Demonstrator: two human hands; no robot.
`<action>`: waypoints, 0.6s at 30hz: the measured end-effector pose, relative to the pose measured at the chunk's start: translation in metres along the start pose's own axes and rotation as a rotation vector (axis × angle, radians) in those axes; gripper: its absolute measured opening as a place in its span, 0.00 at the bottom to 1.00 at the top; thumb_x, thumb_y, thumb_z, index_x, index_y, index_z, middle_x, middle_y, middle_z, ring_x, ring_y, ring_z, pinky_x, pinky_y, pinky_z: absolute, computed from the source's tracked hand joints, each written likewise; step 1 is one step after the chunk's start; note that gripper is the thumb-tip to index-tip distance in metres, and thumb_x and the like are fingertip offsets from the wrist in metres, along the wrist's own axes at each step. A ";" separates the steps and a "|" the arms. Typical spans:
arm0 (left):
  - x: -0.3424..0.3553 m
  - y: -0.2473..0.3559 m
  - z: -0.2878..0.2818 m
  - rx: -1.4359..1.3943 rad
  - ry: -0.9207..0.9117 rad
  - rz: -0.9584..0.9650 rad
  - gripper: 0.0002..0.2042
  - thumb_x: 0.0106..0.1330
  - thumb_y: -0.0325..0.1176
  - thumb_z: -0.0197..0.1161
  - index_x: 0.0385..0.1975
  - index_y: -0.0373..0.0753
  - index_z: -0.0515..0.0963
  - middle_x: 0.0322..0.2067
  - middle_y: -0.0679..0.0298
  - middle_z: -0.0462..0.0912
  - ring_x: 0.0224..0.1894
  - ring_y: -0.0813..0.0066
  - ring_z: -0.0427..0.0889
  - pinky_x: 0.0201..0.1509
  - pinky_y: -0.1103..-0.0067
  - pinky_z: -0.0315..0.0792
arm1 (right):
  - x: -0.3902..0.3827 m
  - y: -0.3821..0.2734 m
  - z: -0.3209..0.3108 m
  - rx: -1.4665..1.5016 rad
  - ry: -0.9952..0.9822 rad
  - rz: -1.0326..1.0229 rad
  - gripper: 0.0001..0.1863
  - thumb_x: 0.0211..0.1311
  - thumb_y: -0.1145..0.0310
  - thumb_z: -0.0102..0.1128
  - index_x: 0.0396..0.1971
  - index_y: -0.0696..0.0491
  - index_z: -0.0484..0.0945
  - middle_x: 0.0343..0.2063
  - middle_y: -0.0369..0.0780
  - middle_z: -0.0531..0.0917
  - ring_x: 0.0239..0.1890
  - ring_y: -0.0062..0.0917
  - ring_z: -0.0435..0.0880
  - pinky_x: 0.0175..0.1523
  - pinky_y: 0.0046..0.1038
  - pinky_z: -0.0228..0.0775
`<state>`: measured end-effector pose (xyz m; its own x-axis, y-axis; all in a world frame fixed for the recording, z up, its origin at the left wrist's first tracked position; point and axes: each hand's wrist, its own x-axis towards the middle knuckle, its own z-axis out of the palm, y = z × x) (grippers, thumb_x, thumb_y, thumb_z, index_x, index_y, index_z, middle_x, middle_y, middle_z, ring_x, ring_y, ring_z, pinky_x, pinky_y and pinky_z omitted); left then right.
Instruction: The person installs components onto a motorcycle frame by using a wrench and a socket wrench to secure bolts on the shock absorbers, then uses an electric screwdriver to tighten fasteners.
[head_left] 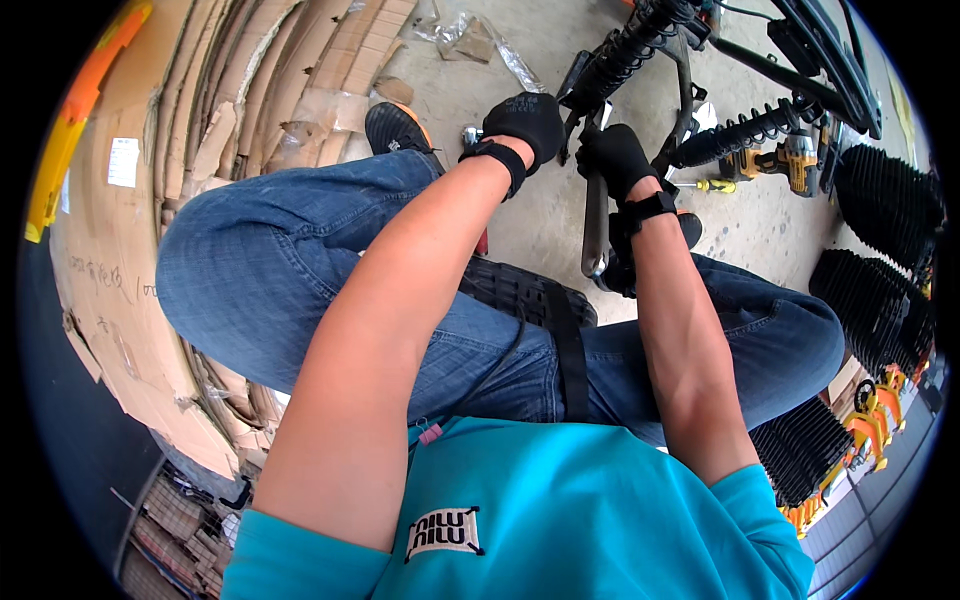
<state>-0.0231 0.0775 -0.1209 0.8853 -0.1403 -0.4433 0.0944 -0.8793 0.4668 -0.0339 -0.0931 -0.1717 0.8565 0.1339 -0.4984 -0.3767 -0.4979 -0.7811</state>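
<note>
In front of my knees stands a dark metal vehicle frame with a coil-spring shock absorber. My left hand, in a black glove, is closed beside the lower end of that shock absorber; what its fingers grip is hidden. Just right of it, my gloved right hand is closed around the upper part of a dark metal bar that slopes down toward me. A shiny metal piece shows left of my left wrist. Between my legs lies a black tyre.
Flattened cardboard is stacked along the left. A second shock absorber hangs at the right, near a yellow cordless driver and a screwdriver on the floor. Black ribbed parts are piled at the far right.
</note>
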 end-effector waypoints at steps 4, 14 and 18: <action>-0.008 -0.019 0.028 0.004 0.020 0.009 0.13 0.61 0.36 0.49 0.34 0.38 0.80 0.35 0.50 0.82 0.39 0.51 0.81 0.45 0.63 0.74 | -0.009 -0.024 -0.005 0.300 0.019 0.310 0.14 0.54 0.70 0.53 0.21 0.68 0.76 0.17 0.48 0.79 0.17 0.33 0.80 0.23 0.32 0.70; 0.037 -0.084 0.143 -0.025 -0.050 -0.103 0.11 0.64 0.37 0.50 0.38 0.45 0.78 0.40 0.55 0.82 0.46 0.55 0.80 0.48 0.64 0.73 | -0.015 -0.037 -0.007 0.358 0.000 0.333 0.12 0.55 0.71 0.55 0.20 0.67 0.74 0.16 0.46 0.78 0.16 0.33 0.79 0.21 0.31 0.68; 0.017 -0.070 0.100 -0.240 0.074 -0.216 0.10 0.61 0.35 0.54 0.39 0.42 0.78 0.39 0.53 0.82 0.45 0.54 0.80 0.49 0.66 0.72 | -0.017 -0.043 -0.011 0.338 -0.031 0.385 0.08 0.58 0.70 0.54 0.26 0.61 0.75 0.16 0.40 0.76 0.15 0.28 0.76 0.21 0.27 0.68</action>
<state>-0.0601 0.0916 -0.2377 0.8633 0.0788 -0.4986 0.3799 -0.7518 0.5390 -0.0284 -0.0837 -0.1248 0.6242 0.0235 -0.7809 -0.7603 -0.2120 -0.6140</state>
